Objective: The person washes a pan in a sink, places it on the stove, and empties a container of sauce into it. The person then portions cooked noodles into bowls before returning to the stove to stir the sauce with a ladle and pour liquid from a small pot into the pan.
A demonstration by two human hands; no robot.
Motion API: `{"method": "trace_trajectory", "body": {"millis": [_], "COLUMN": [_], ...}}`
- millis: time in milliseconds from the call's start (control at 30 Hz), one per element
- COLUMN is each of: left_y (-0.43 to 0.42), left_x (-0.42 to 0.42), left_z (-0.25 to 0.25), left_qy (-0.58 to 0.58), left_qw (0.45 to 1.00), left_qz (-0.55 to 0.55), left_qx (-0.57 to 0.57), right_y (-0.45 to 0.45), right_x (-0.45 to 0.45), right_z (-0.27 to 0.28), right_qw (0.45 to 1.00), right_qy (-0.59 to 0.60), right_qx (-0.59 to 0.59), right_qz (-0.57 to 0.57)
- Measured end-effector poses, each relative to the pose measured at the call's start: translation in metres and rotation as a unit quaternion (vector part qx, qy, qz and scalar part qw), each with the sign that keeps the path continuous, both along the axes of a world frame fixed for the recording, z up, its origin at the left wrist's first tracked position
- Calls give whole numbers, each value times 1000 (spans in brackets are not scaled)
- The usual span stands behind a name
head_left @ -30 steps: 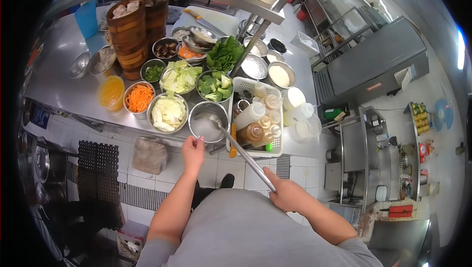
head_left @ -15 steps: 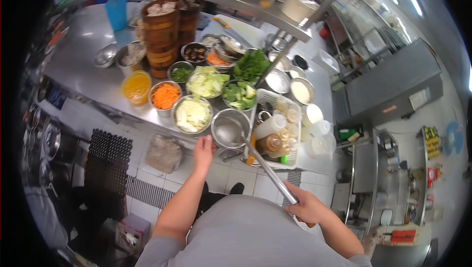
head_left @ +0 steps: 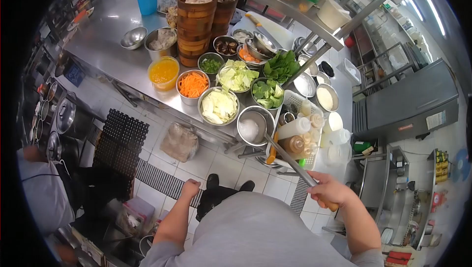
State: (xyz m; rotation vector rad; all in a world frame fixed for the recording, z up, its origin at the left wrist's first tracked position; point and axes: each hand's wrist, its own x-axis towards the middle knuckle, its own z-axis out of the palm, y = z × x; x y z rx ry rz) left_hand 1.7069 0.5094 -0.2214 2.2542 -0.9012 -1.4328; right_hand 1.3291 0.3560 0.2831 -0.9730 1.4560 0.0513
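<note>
Stainless steel counter (head_left: 103, 38) fills the middle of this cluttered kitchen, and I take the white basket (head_left: 311, 161) of squeeze bottles as my landmark. Just beside it, at the counter's near edge, sits a steel pot (head_left: 264, 114). A long-handled ladle (head_left: 292, 162) leans across that pot's rim, its shaft slanting past the basket's near corner toward the person.

The right hand (head_left: 328, 188) is wrapped around the ladle near the wooden end (head_left: 333, 206) of its handle. The left hand (head_left: 191, 188) hangs over the tiled floor, well apart from the basket, its fingers curled into a loose fist; I see nothing in it.

I judge the ladle stiff and not at all fragile, light when empty but tip-heavy once filled, because the shaft is so long. Its bare metal would turn slick if wet, so the wooden end looks the surest place to hold; a second grip partway along the shaft would steady it.

What I can't make out is inside the pot: a pale, shiny round shape could be the ladle's bowl or something wet. Whether the pot rests wholly on the counter is unclear too. Far across from the basket, a co-worker in a white top (head_left: 42, 193) is cut off by the dark border.
</note>
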Motion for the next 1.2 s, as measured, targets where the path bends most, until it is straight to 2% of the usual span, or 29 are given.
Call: {"method": "trace_trajectory", "body": {"millis": [33, 100, 200, 267, 367, 433, 533, 667, 733, 833, 967, 1033, 1133, 1200], "left_y": [0, -5, -37, -72, -122, -153, -185, -204, -209, -199, -161, -130, -74, -33], "left_x": [3, 7, 4, -6, -28, -47, -69, -92, -97, -102, -109, -116, -124, -136], "left_z": [2, 2, 5, 46, 129, 162, 224, 233, 226, 229, 227, 212, 220, 219], "left_qy": [6, 12, 39, 61, 93, 130, 100, 18, 80, 85, 93, 147, 137, 151], "left_qw": [1000, 1000, 990, 982, 962, 946, 952, 954, 964, 959, 957, 930, 913, 886], "left_qz": [7, 16, 48, 49, 41, 60, 46, 33, 32, 61, 131, 194, 275, 341], "left_qx": [-10, -20, -125, -170, -254, -291, -286, -298, -251, -264, -242, -277, -268, -275], "right_y": [-6, -15, -16, -11, 9, 22, 40, 55, 55, 52, 41, 32, 13, 0], "right_x": [-1, -5, -9, -8, 0, 1, -1, -15, -16, -26, -51, -72, -104, -115], "right_z": [3, 10, 12, 14, 25, 28, 29, 19, 19, 21, 23, 20, -5, -20], "right_qw": [1000, 990, 977, 967, 974, 991, 997, 995, 988, 981, 967, 953, 903, 874], "right_qy": [0, -92, -142, -168, -151, -102, -44, 54, 113, 136, 103, 114, 72, 68], "right_qx": [1, 85, 115, 140, 92, 17, -20, -85, -99, -107, -152, -147, -224, -216], "right_qz": [0, -69, -111, -132, -138, -86, -56, 14, 42, 83, 175, 239, 360, 429]}}
